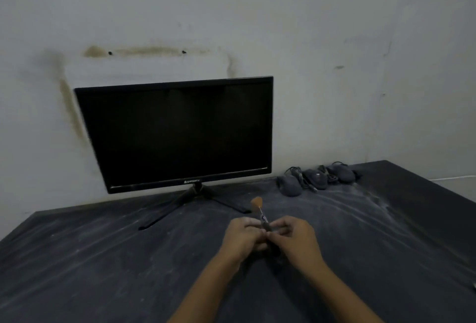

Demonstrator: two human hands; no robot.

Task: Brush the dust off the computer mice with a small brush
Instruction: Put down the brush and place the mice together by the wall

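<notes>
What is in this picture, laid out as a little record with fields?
setting: dusty dark table against a stained wall
tool: small brush, orange bristles pointing up and away
left hand: pinches the brush handle
right hand: pinches the brush handle too
mice: three, dark and corded, in a row at the table's back right, nothing touching them
other: black monitor, screen dark
task state: brushing not yet begun

Dark monitor [177, 134] (screen off) on dusty black table [77, 258], stained wall [334, 39] behind
</notes>
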